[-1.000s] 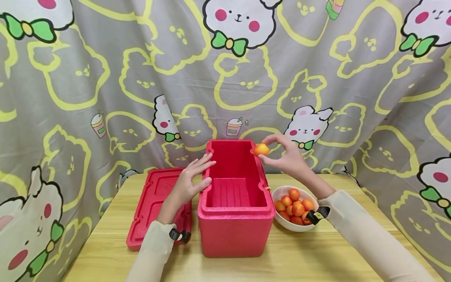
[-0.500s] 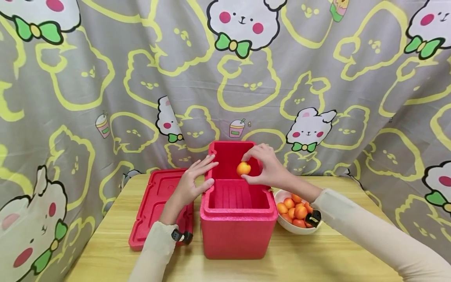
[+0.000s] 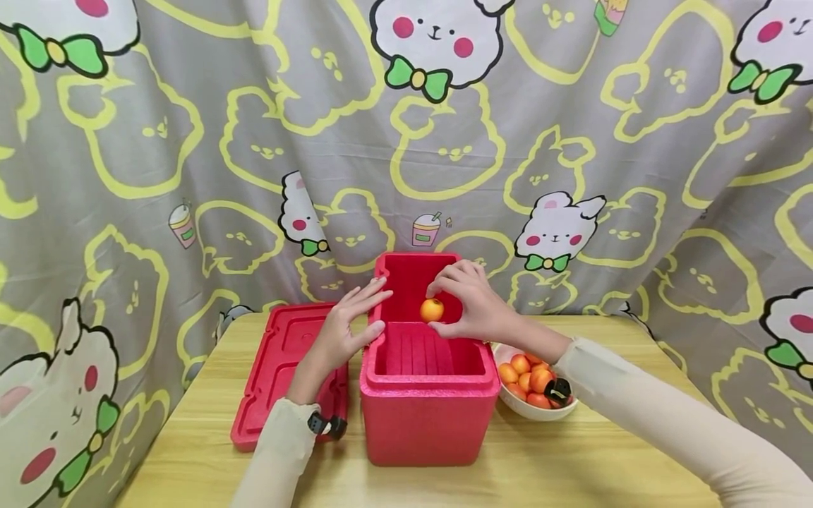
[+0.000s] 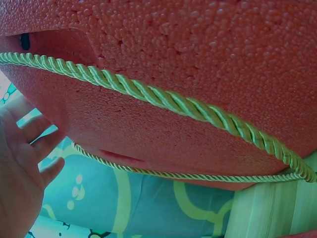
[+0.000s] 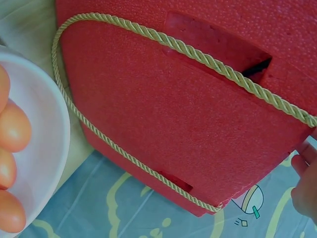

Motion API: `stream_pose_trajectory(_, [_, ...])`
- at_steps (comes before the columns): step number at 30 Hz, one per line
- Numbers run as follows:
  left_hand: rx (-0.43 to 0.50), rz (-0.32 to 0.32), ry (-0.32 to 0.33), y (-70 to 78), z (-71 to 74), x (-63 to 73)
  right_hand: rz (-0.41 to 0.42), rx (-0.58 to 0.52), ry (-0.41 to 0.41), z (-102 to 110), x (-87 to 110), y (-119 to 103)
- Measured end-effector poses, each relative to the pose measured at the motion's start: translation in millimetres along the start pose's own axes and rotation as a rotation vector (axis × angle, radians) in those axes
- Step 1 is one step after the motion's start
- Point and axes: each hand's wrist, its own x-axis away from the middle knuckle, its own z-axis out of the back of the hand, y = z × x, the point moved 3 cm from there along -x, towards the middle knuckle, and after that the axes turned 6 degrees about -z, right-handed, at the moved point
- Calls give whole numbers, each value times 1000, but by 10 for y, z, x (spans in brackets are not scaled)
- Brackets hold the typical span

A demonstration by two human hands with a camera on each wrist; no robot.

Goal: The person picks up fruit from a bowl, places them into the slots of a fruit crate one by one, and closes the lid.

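1. Fruit (image 3: pixel 432 310), small, round and yellow-orange with smooth skin, is pinched between the thumb and fingertips of the right hand (image 3: pixel 476 303), within the mouth of the tall, rectangular red foam box (image 3: pixel 425 430) as the head view shows it.
2. Over the last second the fruit has crossed from the 2 o'clock stretch of the box's rim to about the middle of the mouth; in the latter half it has edged a little further towards 8 o'clock.
3. That suggests the carry over the rim is essentially done, while the release is not yet made (how deep the fruit hangs, I cannot tell).
4. The left hand (image 3: pixel 339 331), fingers straight, apart and clasping nothing, lies at the box's 10 o'clock rim as it did a second ago, presumably steadying it.
5. At 4 o'clock from the box, just beside it, stands the round white bowl (image 3: pixel 536 411) with more orange-red round fruits (image 3: pixel 541 381); at 9 o'clock lies the flat, rectangular red foam lid (image 3: pixel 279 353).
6. A twisted gold rope (image 5: pixel 218 64) runs along the box's side in the right wrist view.
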Motion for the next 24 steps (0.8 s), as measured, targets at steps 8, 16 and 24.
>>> stream_pose_trajectory(8, [0,0,-12,-7,8,7,-54,17,-54,-11,-15,-8])
stream_pose_trajectory(16, [-1,-12,-9,-13,0,10,-74,41,-50,-26,2,17])
stream_pose_trajectory(24, [-3,-20,-1,-9,1,9,-79,49,-17,-20,28,32])
